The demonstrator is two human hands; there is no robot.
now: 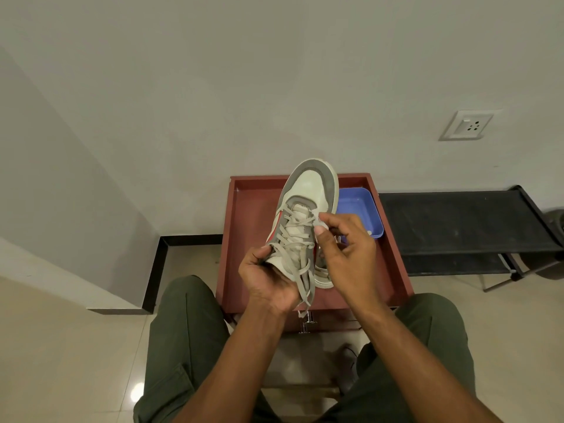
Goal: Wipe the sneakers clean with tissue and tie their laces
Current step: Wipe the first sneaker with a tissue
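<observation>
A white and grey sneaker [311, 193] with a red side stripe is held up over the red-brown table [253, 209], toe pointing away from me. My left hand [265, 279] grips its heel end from below. My right hand [345, 239] pinches a small piece of white tissue [320, 222] against the lace area on the shoe's right side. The grey laces [300, 254] are untied and hang down over my left hand. A second sneaker [323, 274] lies on the table, mostly hidden behind my right hand.
A blue plastic tray [363, 206] sits on the table's right side. A black bench [457, 224] stands to the right against the wall, under a wall socket [467, 125]. My legs in green trousers flank the table's drawer handle [308, 323].
</observation>
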